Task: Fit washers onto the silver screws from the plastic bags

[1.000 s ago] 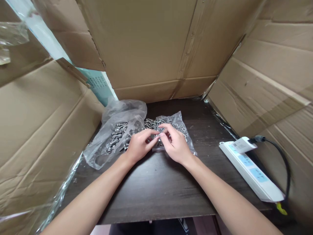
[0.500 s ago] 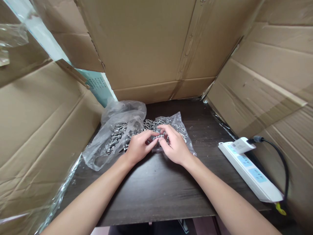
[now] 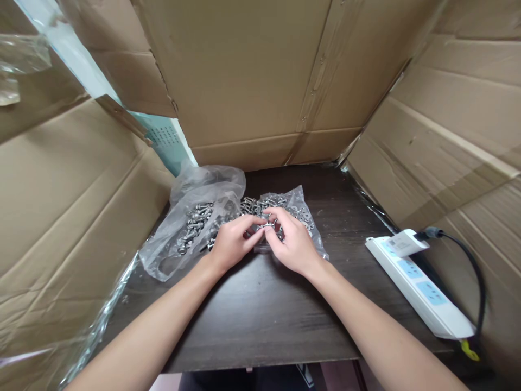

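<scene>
Between my two hands a small metal bolt (image 3: 266, 225) lies roughly level, just above the near part of a clear plastic bag. My left hand (image 3: 236, 239) pinches its left end between thumb and fingers. From the other side my right hand (image 3: 291, 239) closes thumb and fingertips on its right end. Whether a nut or washer sits on the bolt is too small to tell. Behind the hands are loose bolts (image 3: 253, 206) in a pile, and metal washers (image 3: 303, 214) spread on the flat clear bag (image 3: 319, 247).
A larger cloudy plastic bag (image 3: 157, 263) holding several bolts (image 3: 197, 225) lies to the left on the dark table (image 3: 260, 315). At the right stands a white power strip (image 3: 443, 315) with a plugged-in adapter (image 3: 402, 243) and black cable. Cardboard walls (image 3: 244, 70) surround the table.
The whole view has shifted very slightly. Both hands keep the same pinch on the bolt, with hardly any visible finger movement.
</scene>
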### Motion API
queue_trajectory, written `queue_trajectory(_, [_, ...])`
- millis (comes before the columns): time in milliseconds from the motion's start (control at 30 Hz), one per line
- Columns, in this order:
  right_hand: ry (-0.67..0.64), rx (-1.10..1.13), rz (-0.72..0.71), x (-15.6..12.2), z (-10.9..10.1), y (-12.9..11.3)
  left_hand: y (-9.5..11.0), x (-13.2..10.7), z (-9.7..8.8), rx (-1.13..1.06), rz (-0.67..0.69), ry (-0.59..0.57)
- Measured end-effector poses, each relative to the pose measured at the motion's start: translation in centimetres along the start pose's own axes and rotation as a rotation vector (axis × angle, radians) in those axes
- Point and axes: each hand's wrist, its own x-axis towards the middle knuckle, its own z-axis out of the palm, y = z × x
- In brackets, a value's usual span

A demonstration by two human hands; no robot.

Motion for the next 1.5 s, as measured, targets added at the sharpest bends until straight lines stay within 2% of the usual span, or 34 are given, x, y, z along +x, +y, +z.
queue_trajectory(267, [0.003, 0.019, -0.011, -0.03, 0.15, 0.06, -0.03, 0.02, 0.00, -0.001, -0.002, -0.001])
queue_trajectory(767, [-0.032, -0.004, 0.062, 0.14, -0.30, -0.50, 0.02, 0.02, -0.04, 0.007, -0.039, -0.028])
queue_trajectory(1000, [-0.053, 0.024, 0.045, 0.19, -0.35, -0.29, 0.08, 0.10, -0.06, 0.009, -0.034, -0.036])
queue_trajectory(1500, [-0.006, 0.025, -0.008, 0.04, -0.05, 0.11, -0.03, 0.03, -0.08, 0.015, -0.033, -0.032])
